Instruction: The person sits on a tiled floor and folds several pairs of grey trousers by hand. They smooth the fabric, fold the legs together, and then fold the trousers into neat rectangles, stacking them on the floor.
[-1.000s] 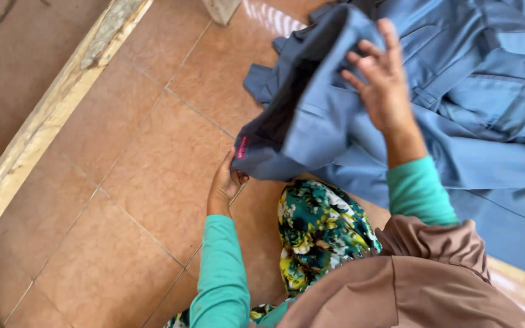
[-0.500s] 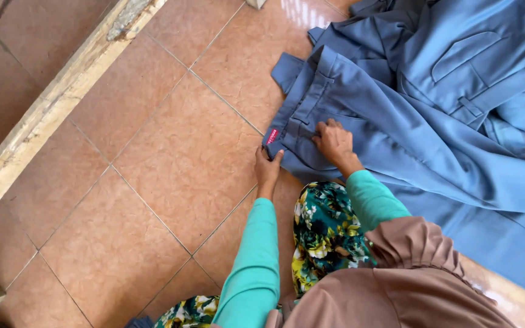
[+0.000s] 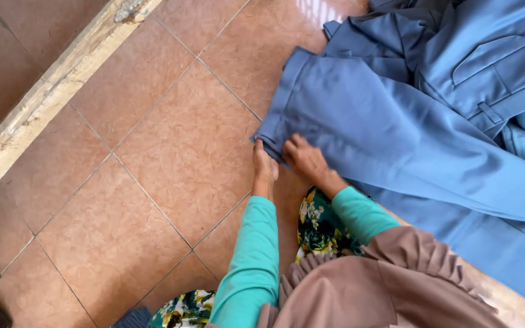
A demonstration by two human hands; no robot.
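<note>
Nearest the camera, at 6 o'clock, a brown ruffled garment (image 3: 396, 285) covers the person's front. Two teal sleeves (image 3: 253, 261) extend from it toward the centre of the frame. Between the sleeves, a patch of dark floral cloth (image 3: 317, 222) in green, yellow and white shows over the person's lap; more of the same print appears at 7 o'clock along the bottom edge.

The left hand (image 3: 265, 168) lies just left of centre, fingers pointing to 12 o'clock. Its fingertips are closed on the near corner of a blue garment (image 3: 360, 127), pinching the fabric edge against the floor. The right hand (image 3: 305, 159) sits just beside it at 3 o'clock, palm down, fingers curled and pressing on the same corner of the garment. The two hands are nearly touching.

The blue garment spreads from the hands toward 1 and 3 o'clock, lying mostly flat on the tiled floor (image 3: 153, 152). Its banded edge runs from the hands up toward 12 o'clock. The floor is reddish-brown tile with pale grout lines and fills the left half of the frame.

Farther off, at 1 to 2 o'clock, more blue clothing (image 3: 481, 54) is piled, partly overlapping the flat garment; a flapped pocket is visible on it. At 10 to 11 o'clock a worn wooden beam (image 3: 50, 100) crosses the floor diagonally.
</note>
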